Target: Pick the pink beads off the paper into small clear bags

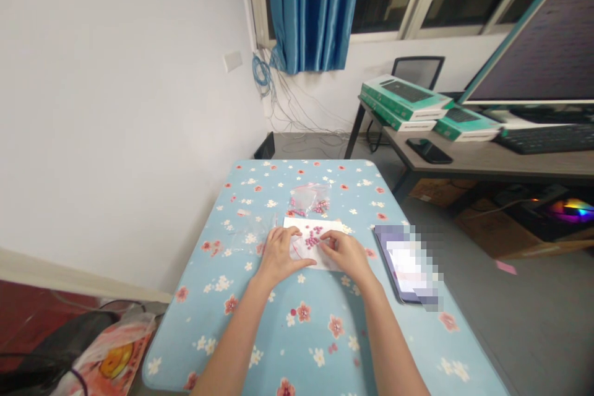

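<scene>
Small pinkish-red beads (pixel 312 239) lie in a loose cluster on a white sheet of paper (pixel 327 263). My left hand (pixel 278 255) rests on the sheet's left side, thumb stretched away from the curved fingers, with nothing visible between them. A thin pink line, perhaps a thread, shows beside it on the paper. At the right of the beads, the thumb and forefinger of my right hand (pixel 346 253) are pinched together; whatever they hold is too small to make out. Just beyond the paper lies a clear plastic bag (pixel 310 197) with more beads inside.
A blue flowered tablecloth (pixel 218 309) covers the table. On the right lies a tablet or large phone (pixel 403 266), its screen partly blurred out. Transparent plastic (pixel 250 232) lies left of the paper. One red bead (pixel 293 312) sits nearer me. A desk with keyboard boxes (pixel 403 99) stands at the right.
</scene>
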The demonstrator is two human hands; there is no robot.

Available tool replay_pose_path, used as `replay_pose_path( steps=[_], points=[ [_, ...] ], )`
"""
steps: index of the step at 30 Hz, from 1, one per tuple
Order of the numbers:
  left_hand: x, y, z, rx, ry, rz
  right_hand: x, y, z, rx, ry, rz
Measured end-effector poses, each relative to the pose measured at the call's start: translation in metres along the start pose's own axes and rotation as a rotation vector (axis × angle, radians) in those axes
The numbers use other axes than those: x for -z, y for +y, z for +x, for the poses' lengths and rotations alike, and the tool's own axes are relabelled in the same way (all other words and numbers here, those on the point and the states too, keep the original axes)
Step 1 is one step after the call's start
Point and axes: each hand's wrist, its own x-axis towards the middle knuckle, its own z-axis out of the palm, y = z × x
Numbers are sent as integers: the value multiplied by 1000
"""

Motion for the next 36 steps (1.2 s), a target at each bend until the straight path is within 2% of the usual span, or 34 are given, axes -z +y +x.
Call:
replay_pose_path(
  steps=[6, 17, 22, 30, 36],
  points=[
    [0, 0, -1, -6, -1, -1, -6, -1, 2, -27, -7, -76],
    [-1, -2, -1, 3, -1, 2, -9, -3, 2, -20, 17, -81],
    [0, -2, -1, 7, -2, -11, -7, -3, 3, 19, 20, 50],
    [-1, -3, -1, 2, 27, -26, -12, -10, 0, 106, -89, 355],
    [-2, -3, -1, 13, 18, -32, -19, -18, -1, 114, -139, 430]
  ],
)
